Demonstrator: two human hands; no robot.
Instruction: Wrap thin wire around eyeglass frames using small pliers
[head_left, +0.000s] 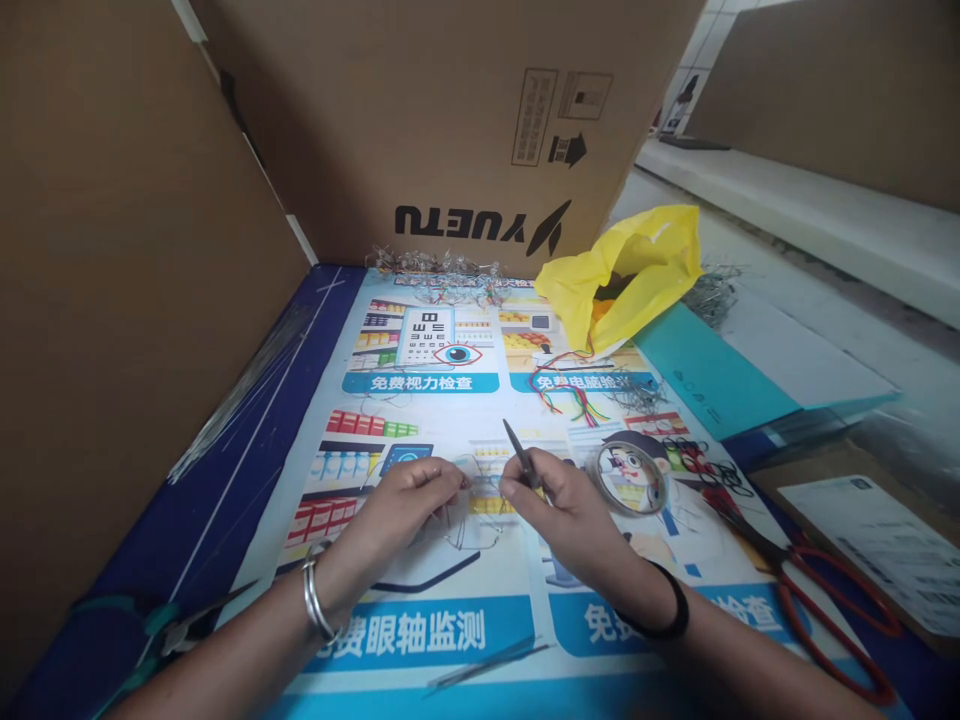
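Left hand pinched a bent thin wire piece above the printed eye-check poster; right hand gripped a dark pointed tool, tip directed away from the wearer. Tape roll lay just beside the right hand; red-handled scissors lay farther right, green-handled pliers near the left forearm. Yellow bag sat open beyond, colored cords beside it.
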